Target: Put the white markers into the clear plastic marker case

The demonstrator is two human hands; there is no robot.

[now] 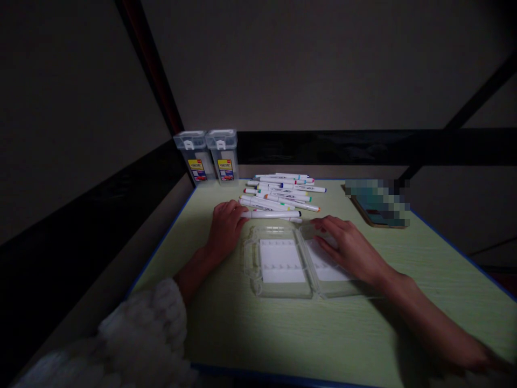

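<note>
My left hand [226,226] pinches the left end of a white marker [270,214] with a black tip, which lies level and points right. Under that marker, another white one partly shows. My right hand [343,242] is over the right half of a clear plastic case [283,291], fingers loosely bent, thumb apart, nothing visible in it. The case lies open and flat, its two halves side by side, with white slotted inserts [283,261] in them. My right hand hides part of the right insert. Just beyond the case is a pile of white markers [283,189] with differently coloured ends.
Two clear lidded boxes [224,159] with yellow labels stand upright at the back left. A phone-like flat object [377,205], partly blurred out, lies at the back right. The pale green table [242,339] has a blue edge, with walls behind and at left.
</note>
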